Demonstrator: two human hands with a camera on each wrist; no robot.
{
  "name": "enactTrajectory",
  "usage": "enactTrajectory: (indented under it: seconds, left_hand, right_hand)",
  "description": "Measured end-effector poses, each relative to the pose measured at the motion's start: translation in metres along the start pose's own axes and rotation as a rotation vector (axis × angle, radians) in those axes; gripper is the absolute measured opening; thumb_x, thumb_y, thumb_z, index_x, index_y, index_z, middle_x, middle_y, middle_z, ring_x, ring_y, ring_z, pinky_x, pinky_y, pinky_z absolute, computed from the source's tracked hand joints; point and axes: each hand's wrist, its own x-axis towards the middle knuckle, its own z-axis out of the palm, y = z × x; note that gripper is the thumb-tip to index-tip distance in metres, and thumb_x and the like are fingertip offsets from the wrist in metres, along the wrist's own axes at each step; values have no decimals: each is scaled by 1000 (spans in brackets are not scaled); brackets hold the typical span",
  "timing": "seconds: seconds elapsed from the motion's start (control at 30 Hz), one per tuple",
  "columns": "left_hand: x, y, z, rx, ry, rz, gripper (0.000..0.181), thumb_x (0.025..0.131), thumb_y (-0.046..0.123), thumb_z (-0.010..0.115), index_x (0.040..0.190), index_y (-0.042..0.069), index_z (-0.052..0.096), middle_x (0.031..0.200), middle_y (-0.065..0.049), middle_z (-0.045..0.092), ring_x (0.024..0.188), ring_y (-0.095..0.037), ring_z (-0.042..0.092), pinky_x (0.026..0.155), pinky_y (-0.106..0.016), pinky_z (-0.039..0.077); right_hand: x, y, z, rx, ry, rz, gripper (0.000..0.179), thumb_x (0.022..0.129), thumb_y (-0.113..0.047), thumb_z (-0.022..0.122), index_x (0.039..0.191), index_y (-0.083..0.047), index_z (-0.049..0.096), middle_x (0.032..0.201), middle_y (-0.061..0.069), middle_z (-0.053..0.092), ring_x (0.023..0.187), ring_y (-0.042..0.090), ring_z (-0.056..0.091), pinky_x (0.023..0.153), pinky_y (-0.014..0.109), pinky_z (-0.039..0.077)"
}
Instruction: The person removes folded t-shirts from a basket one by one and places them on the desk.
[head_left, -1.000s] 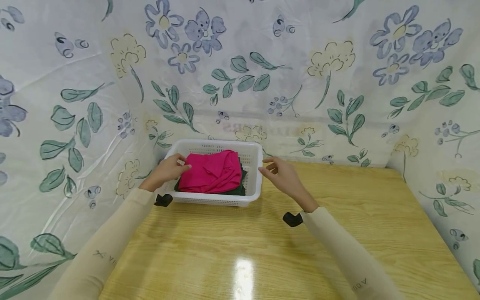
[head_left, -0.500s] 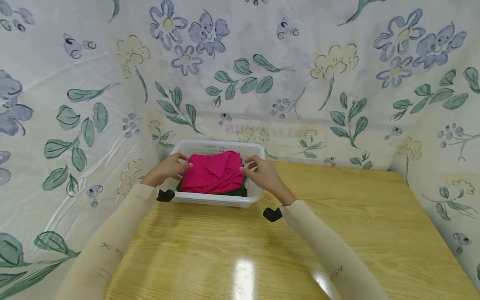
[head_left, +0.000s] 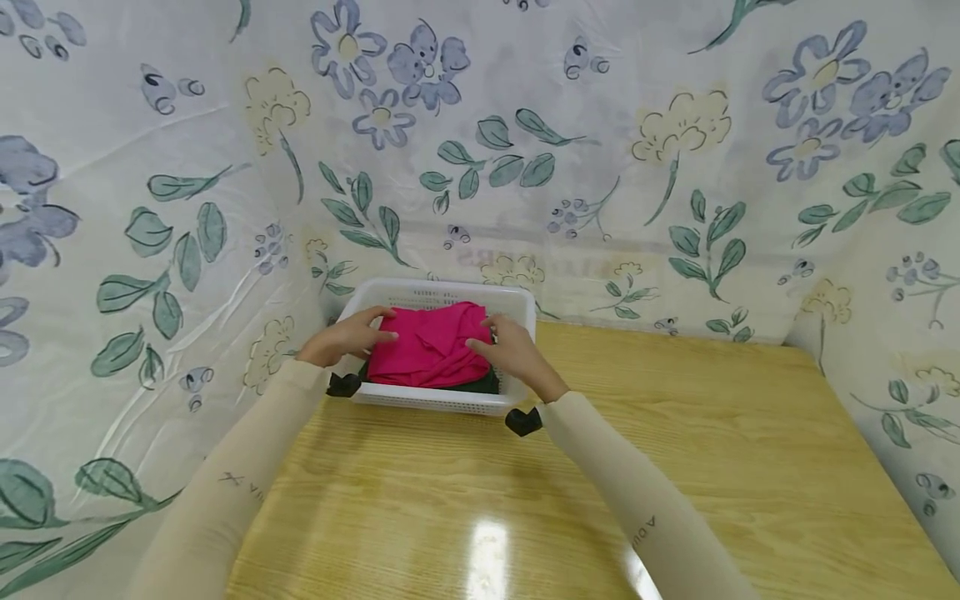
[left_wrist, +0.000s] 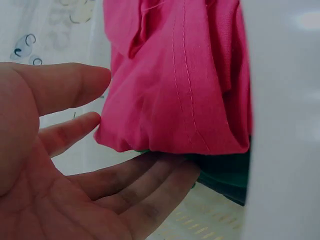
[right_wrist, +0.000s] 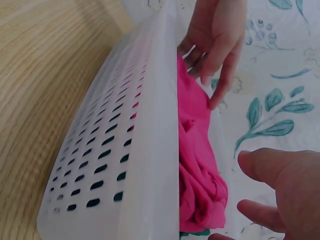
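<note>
A folded pink garment (head_left: 431,346) with stitched seams lies on a dark green cloth (head_left: 483,383) inside a white perforated plastic basket (head_left: 427,400). My left hand (head_left: 347,337) is at the garment's left end. In the left wrist view its lower fingers (left_wrist: 145,185) extend beneath the pink fold, beside the green cloth, while the thumb stays apart above. At the other end is my right hand (head_left: 516,350), its thumb and fingers (right_wrist: 262,212) spread. A gap shows between them and the pink garment in the right wrist view; some fingers are cut off there.
The basket stands at the back left of a wood-grain table (head_left: 675,467), close to a flower-printed sheet (head_left: 585,192) that hangs behind and at the sides. Black wrist mounts (head_left: 523,422) stick out below the sleeves, near the basket's front rim.
My right hand has moved left from outside the basket's right rim to over the garment's right end. The left hand has shifted slightly right, closer in on the pink garment. The view has turned slightly.
</note>
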Motion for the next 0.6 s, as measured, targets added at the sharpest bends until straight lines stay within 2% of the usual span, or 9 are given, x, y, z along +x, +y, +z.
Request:
enactTrajectory:
  seconds: [0.07, 0.13, 0.27, 0.37, 0.47, 0.6]
  left_hand:
    - [2, 0, 1, 0, -8, -4, 60, 108, 18, 54, 159, 2, 26, 155, -30, 29, 127, -41, 50, 101, -56, 50]
    - [4, -1, 1, -1, -1, 1, 60, 107, 15, 56, 158, 2, 28, 151, -29, 34, 121, -37, 53, 100, -55, 51]
    - [5, -2, 1, -15, 24, 12, 59, 105, 13, 59, 156, 0, 33, 127, -25, 51, 104, -29, 57, 95, -50, 54]
    - [5, -2, 0, -47, 45, 3, 56, 105, 13, 59, 155, 1, 36, 117, -20, 50, 96, -25, 54, 92, -46, 55]
    - [6, -2, 0, -102, 49, -15, 55, 105, 15, 59, 155, 3, 38, 126, -20, 47, 100, -26, 53, 93, -44, 54]
    - [7, 0, 1, -162, 13, -31, 56, 106, 17, 57, 156, 5, 35, 142, -23, 41, 114, -30, 56, 96, -45, 53]
  right_hand:
    - [3, 0, 4, 16, -4, 21, 54, 101, -34, 68, 142, -1, 55, 126, 17, 63, 111, 29, 60, 92, 41, 52]
    - [5, 1, 7, 43, -9, 40, 54, 101, -34, 68, 142, -1, 55, 127, 16, 63, 110, 28, 59, 91, 40, 52]
    - [9, 2, 12, 99, 3, 71, 52, 100, -32, 68, 141, -3, 54, 136, 15, 60, 117, 27, 58, 96, 40, 51]
    - [12, 2, 13, 148, 13, 98, 53, 100, -30, 69, 143, -4, 53, 133, 17, 60, 114, 29, 58, 95, 42, 52]
    - [14, 1, 14, 189, 8, 122, 55, 99, -28, 70, 145, -5, 50, 138, 18, 57, 119, 30, 56, 98, 43, 51]
    - [16, 0, 17, 223, -12, 134, 58, 97, -25, 72, 147, -6, 50, 150, 14, 50, 134, 30, 49, 107, 45, 46]
